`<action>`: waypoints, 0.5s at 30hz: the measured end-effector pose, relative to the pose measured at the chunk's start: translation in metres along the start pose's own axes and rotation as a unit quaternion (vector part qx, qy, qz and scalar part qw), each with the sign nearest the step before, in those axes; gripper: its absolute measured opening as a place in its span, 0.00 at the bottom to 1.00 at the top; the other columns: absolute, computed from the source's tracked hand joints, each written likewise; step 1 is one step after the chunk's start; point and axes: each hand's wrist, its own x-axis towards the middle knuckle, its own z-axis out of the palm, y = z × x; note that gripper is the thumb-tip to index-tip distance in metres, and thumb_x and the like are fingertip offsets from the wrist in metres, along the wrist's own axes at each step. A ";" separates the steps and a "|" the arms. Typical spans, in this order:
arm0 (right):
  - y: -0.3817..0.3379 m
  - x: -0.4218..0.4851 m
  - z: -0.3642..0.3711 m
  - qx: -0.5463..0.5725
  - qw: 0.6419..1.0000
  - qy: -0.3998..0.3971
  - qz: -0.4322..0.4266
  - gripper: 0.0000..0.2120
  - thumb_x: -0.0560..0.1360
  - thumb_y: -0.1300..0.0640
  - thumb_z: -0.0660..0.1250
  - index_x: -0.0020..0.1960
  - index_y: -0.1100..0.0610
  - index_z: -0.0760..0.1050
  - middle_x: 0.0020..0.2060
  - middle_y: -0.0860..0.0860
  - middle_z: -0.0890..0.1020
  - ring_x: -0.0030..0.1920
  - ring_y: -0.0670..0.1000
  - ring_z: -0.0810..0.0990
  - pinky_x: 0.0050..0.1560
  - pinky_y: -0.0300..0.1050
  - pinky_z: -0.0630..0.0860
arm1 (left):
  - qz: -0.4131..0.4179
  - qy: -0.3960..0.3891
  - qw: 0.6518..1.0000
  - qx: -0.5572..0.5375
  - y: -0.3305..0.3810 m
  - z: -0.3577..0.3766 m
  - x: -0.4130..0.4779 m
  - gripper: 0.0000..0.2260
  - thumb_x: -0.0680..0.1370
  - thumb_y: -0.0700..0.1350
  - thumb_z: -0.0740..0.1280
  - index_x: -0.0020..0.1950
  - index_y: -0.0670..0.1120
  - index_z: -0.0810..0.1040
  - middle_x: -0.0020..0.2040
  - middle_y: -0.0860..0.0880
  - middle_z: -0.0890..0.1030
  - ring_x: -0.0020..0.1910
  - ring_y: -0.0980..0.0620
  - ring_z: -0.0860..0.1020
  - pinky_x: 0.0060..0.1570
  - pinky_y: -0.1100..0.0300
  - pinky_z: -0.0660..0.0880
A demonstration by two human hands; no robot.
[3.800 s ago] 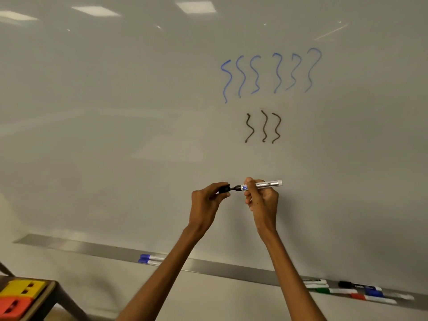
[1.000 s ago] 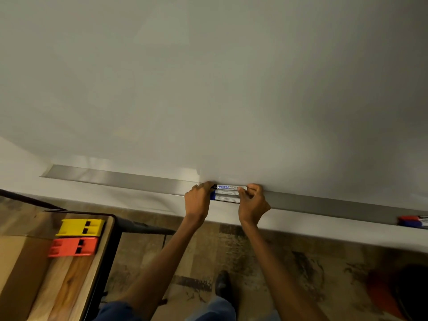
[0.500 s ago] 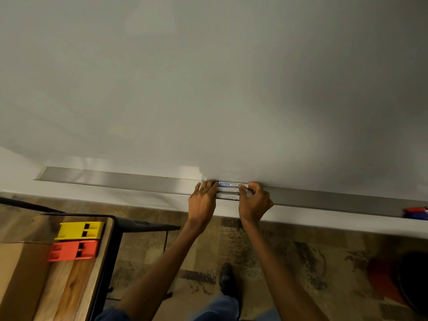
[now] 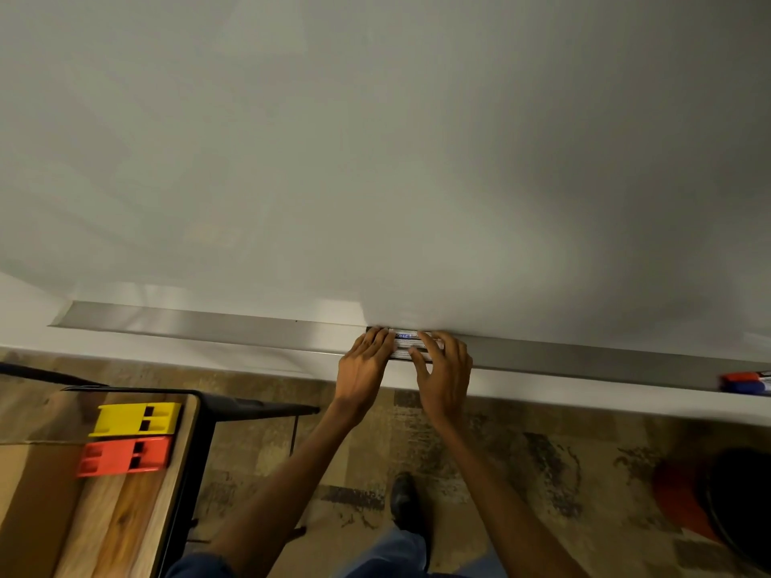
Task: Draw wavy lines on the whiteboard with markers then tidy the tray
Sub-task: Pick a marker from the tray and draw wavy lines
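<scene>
The person is squaring up a small bundle of markers (image 4: 408, 346) that is lying lengthwise in the metal tray (image 4: 208, 327) at the foot of the whiteboard (image 4: 375, 160); how many markers are in the bundle is hard to tell, since the hands are covering both ends. The left hand (image 4: 366, 362) is lying with fairly straight fingers over the bundle's left end, and the right hand (image 4: 445, 371) is pressing spread, nearly straight fingertips onto its right end. Neither hand is curling round a marker, so both are reading as open, pushing rather than gripping. To do this well, the two hands should be nudging the ends gently toward each other so the caps are lining up, while also easing the barrels back against the board, away from the tray's front edge, where round markers are likely to be rolling off. Light, even pressure is probably enough; pushing hard from one side risks sending a marker skidding along the smooth metal. The fingers are best lifted straight up, not dragged. A red and a blue marker (image 4: 747, 382) are lying at the tray's far right end, well apart from the bundle, and are probably waiting to be gathered.
</scene>
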 end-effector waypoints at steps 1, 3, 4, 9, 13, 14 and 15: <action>-0.001 0.002 -0.001 0.007 1.000 -0.005 0.003 0.17 0.75 0.47 0.69 0.60 0.53 0.80 0.55 0.52 0.80 0.56 0.54 0.76 0.52 0.48 0.76 | -0.001 -0.001 1.000 0.000 0.000 -0.001 0.000 0.21 0.73 0.42 0.74 0.66 0.44 0.77 0.65 0.45 0.79 0.65 0.46 0.76 0.59 0.54 0.75; -0.003 0.006 -0.001 0.019 1.000 -0.013 0.007 0.14 0.74 0.50 0.71 0.58 0.54 0.81 0.53 0.52 0.80 0.54 0.55 0.77 0.49 0.49 0.78 | -0.007 0.002 1.000 -0.001 -0.002 -0.004 0.002 0.17 0.75 0.44 0.72 0.64 0.45 0.78 0.63 0.47 0.80 0.64 0.47 0.77 0.57 0.55 0.77; -0.003 0.008 -0.002 0.022 1.000 -0.016 0.008 0.14 0.74 0.51 0.72 0.57 0.55 0.82 0.52 0.52 0.80 0.53 0.54 0.77 0.48 0.49 0.78 | -0.009 0.001 1.000 -0.002 -0.002 -0.006 0.003 0.15 0.76 0.45 0.71 0.63 0.46 0.78 0.62 0.48 0.80 0.62 0.48 0.77 0.56 0.56 0.78; -0.005 0.011 -0.004 0.036 0.999 -0.016 0.005 0.14 0.74 0.50 0.72 0.56 0.55 0.82 0.51 0.52 0.80 0.52 0.54 0.77 0.49 0.49 0.78 | -0.001 0.005 1.000 0.002 -0.001 -0.013 0.008 0.13 0.76 0.45 0.72 0.60 0.48 0.79 0.59 0.50 0.81 0.58 0.50 0.78 0.51 0.58 0.79; -0.002 0.011 -0.006 0.045 0.999 -0.011 0.006 0.14 0.74 0.48 0.70 0.56 0.54 0.81 0.52 0.51 0.79 0.53 0.53 0.77 0.52 0.48 0.76 | -0.005 0.023 1.000 -0.008 0.005 -0.018 0.009 0.13 0.74 0.42 0.73 0.58 0.46 0.80 0.56 0.49 0.82 0.54 0.49 0.80 0.47 0.56 0.80; 0.000 0.011 -0.008 0.045 0.999 -0.009 0.004 0.14 0.74 0.48 0.70 0.56 0.54 0.81 0.52 0.51 0.80 0.54 0.53 0.77 0.52 0.47 0.75 | -0.003 0.031 0.999 -0.012 0.007 -0.019 0.009 0.12 0.74 0.41 0.73 0.57 0.46 0.80 0.55 0.49 0.82 0.54 0.49 0.80 0.45 0.56 0.80; 0.001 0.011 -0.009 0.046 0.999 -0.007 0.003 0.14 0.74 0.48 0.70 0.56 0.54 0.81 0.52 0.50 0.80 0.54 0.52 0.76 0.52 0.46 0.75 | -0.002 0.038 0.999 -0.014 0.009 -0.020 0.010 0.11 0.74 0.41 0.73 0.57 0.46 0.80 0.55 0.49 0.82 0.53 0.49 0.80 0.44 0.57 0.79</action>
